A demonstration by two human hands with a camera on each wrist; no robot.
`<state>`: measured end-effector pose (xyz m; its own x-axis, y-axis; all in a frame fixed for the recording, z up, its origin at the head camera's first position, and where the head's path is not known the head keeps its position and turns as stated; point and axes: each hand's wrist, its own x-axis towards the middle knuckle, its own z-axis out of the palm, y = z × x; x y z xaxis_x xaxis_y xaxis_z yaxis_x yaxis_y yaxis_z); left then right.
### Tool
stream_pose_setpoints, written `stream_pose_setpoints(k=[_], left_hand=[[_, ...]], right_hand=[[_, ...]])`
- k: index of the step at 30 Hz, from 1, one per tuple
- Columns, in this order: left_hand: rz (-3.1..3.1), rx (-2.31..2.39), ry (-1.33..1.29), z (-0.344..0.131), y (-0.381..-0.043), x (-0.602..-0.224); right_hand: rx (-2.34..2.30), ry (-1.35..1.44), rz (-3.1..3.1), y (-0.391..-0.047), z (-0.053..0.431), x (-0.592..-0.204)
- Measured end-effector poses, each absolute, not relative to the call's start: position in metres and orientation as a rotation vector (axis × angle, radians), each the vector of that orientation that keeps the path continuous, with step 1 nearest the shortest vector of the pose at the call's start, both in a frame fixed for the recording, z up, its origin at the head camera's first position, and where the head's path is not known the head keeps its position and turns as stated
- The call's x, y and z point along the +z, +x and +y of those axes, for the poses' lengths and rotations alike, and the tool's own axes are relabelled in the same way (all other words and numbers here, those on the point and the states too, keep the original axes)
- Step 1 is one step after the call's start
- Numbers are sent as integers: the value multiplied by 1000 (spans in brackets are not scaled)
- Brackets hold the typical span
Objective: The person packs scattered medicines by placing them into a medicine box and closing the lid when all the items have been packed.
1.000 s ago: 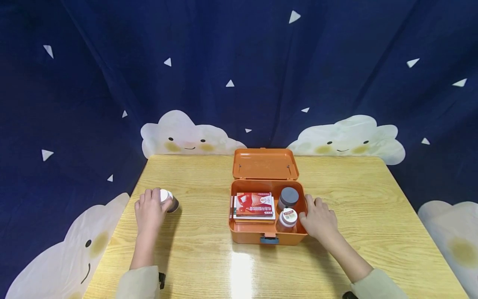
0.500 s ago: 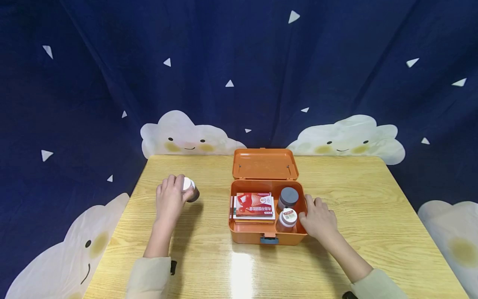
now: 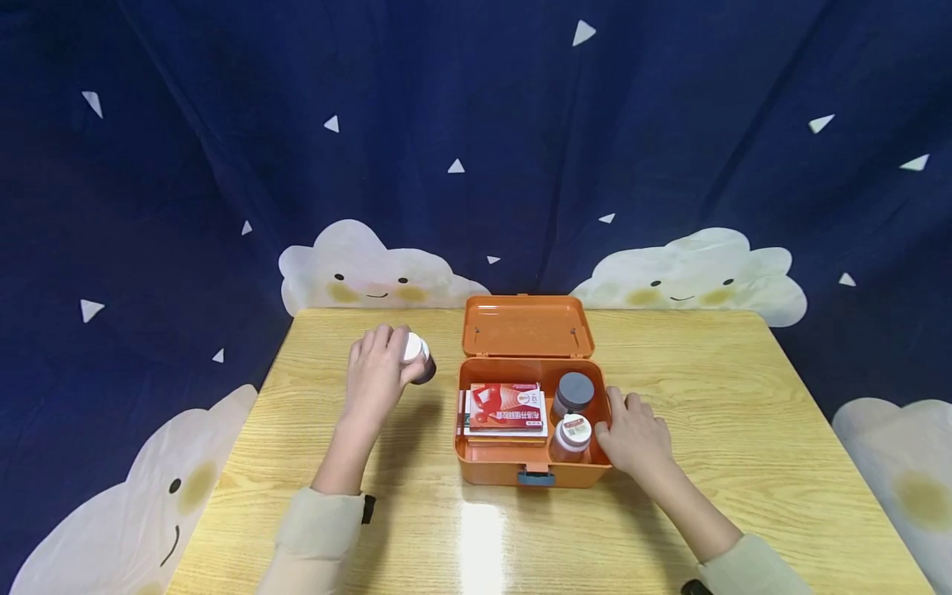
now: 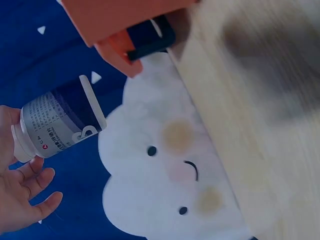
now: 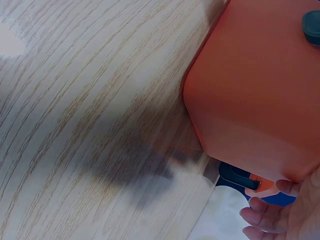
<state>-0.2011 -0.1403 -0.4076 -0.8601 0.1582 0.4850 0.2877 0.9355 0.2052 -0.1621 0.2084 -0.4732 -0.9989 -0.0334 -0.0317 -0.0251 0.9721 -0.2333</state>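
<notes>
My left hand (image 3: 375, 372) holds a pill bottle (image 3: 418, 357) by its white-cap end, above the table and left of the orange medicine box (image 3: 498, 473). In the left wrist view the pill bottle (image 4: 52, 122) is tilted, with a white and dark blue label; some fingers (image 4: 47, 206) are spread off it. My right hand (image 3: 635, 434) grips the box's right rim, its thumb at the edge. In the right wrist view, fingers (image 5: 265, 215) lie beside the orange wall. Inside the box are a red-and-white medicine carton (image 3: 507, 406) on a stack, a grey-capped bottle (image 3: 576, 392) and a white-capped bottle (image 3: 573, 436).
The box's lid (image 3: 528, 326) stands raised at the back, and a dark blue-grey latch (image 3: 536, 477) is on its front. Light wood table (image 3: 714, 372) surface surrounds the box. A dark blue curtain (image 3: 446, 107) with cloud shapes hangs behind the table.
My left hand has carried the pill bottle to the right and farther back, closer to the box. My right hand and the box stay in place.
</notes>
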Motion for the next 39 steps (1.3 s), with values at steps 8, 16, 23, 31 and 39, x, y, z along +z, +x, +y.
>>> stream_pose_setpoints(k=[8,16,23,31,39], left_hand=[[-2583,-376,-429,-119,-203,-400],[-2576,-377,-551,-99,-202,-396],[-2592,-353,-675,-82,-199,-399],[-2617,-300,-843,-67,-195,-406],[-2601,-263,-1029,-54,-193,-416]], right_hand=[[-376,-39,3082,-162,208,-472],[-380,-36,3073,-161,208,-471],[-384,-31,3060,-161,208,-471],[-388,-30,3066,-161,207,-471],[-388,-37,3077,-162,208,-472]])
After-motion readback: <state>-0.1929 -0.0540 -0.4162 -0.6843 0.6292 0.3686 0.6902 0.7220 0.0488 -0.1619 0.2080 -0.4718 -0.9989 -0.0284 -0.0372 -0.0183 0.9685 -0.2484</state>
